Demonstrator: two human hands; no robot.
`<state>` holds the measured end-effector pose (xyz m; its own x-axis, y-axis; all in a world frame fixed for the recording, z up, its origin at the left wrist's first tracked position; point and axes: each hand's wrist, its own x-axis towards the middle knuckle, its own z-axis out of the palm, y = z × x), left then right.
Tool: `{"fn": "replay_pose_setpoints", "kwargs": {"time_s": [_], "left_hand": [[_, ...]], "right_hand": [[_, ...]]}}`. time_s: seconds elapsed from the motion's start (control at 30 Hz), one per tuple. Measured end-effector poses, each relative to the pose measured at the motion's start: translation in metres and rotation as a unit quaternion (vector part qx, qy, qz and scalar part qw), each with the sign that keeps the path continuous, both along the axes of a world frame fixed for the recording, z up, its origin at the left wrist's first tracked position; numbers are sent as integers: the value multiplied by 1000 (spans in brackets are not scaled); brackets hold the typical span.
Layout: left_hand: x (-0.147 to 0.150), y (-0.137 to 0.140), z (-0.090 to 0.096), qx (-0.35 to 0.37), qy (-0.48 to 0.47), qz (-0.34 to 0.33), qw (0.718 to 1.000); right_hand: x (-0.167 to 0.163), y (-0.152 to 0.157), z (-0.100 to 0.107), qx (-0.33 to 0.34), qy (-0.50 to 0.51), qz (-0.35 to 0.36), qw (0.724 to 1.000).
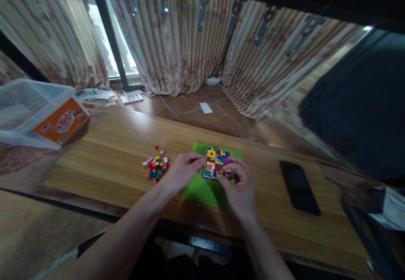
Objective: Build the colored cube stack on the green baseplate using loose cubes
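Note:
A block of small multicoloured toy bricks stands over the green studded baseplate in the middle of the table. At its left edge, the thumb and fingers of my left hand are closed and touch its side. My right hand is curled round the right side, with its thumb at the front edge and its fingers over the top. Part of the block is hidden under those fingers. A pile of loose bricks lies left of my left hand, with a red brick and a pink brick just beyond it.
A black phone lies at the right of the wooden table. Beyond the table's left end stands a clear plastic bin with an orange label. Striped curtains hang behind, and a white paper lies on the tiled floor.

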<state>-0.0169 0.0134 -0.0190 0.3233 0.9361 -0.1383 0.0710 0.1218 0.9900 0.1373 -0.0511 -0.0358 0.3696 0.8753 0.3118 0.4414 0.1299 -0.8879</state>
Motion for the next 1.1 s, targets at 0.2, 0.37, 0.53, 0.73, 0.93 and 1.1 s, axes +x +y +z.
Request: {"fn": "replay_pose_setpoints", "kwargs": {"time_s": [0.2,0.37,0.53,0.73,0.93,1.1], "left_hand": [[-4,-4,12,-108,-92,20,990],[-7,-7,28,-281,-331,48,900],[0,-13,38,-347,-438,52,828],[10,-25,41,-325,-460,25,826],[19,-32,36,-332,-467,-32,819],[25,-36,31,-330,-476,-47,814]], "right_hand": [[1,0,2,5,-6,4,1000],[9,-3,3,-1,-31,38,999],[6,-11,12,79,-84,-10,993],[-13,-23,25,121,-154,71,978],[-11,-22,26,96,-219,132,962],[-5,-22,25,89,-246,154,953]]}}
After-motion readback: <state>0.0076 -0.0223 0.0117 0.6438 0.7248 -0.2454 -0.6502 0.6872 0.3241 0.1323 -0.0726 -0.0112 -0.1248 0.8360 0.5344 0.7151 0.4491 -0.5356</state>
